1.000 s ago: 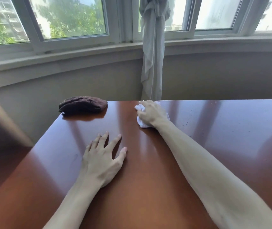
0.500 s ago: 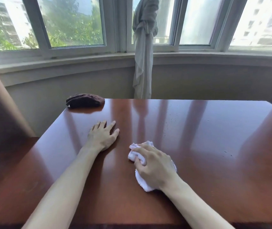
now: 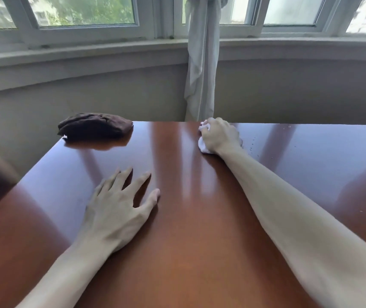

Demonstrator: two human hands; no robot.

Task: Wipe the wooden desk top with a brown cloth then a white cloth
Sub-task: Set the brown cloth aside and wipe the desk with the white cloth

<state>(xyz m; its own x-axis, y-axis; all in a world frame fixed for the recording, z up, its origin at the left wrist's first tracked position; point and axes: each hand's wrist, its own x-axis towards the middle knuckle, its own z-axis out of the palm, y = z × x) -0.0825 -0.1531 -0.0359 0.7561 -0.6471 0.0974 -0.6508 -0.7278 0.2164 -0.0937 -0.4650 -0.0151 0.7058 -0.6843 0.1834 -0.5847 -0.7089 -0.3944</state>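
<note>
We see the right hand (image 3: 220, 135) at the far edge of the glossy reddish-brown wooden desk top (image 3: 200, 218), its fingers curled round a crumpled white cloth (image 3: 203, 147) and pressing it to the surface. The left hand (image 3: 119, 207) lies flat on the near desk, fingers spread and holding nothing. A folded dark brown cloth (image 3: 95, 125) rests at the far left corner, well apart from both hands. Behind the desk hangs a knotted grey curtain (image 3: 202, 63).

Two bare forearms, no sleeves, left hand (image 3: 116, 210), right hand (image 3: 218, 135), no rings or watch
</note>
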